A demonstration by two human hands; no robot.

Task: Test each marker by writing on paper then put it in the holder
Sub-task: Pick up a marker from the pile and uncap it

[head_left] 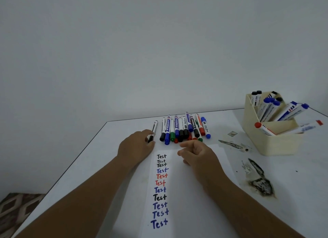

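A white sheet of paper point(191, 193) lies in front of me with a column of "Test" words in black, blue and red. Beyond it several capped markers point(184, 129) lie side by side. A black-capped marker point(153, 130) lies apart at the left of the row. My left hand point(136, 145) reaches to it, and its fingertips touch or pinch the marker's capped end. My right hand point(197, 154) hovers over the paper's top edge with loosely curled fingers, holding nothing. The cream holder point(276, 142) at the right holds several markers.
The white table point(88, 166) has dark ink stains point(259, 181) to the right of the paper, near the holder. Its left edge runs diagonally, with patterned floor point(16, 211) below. A plain wall stands behind the table.
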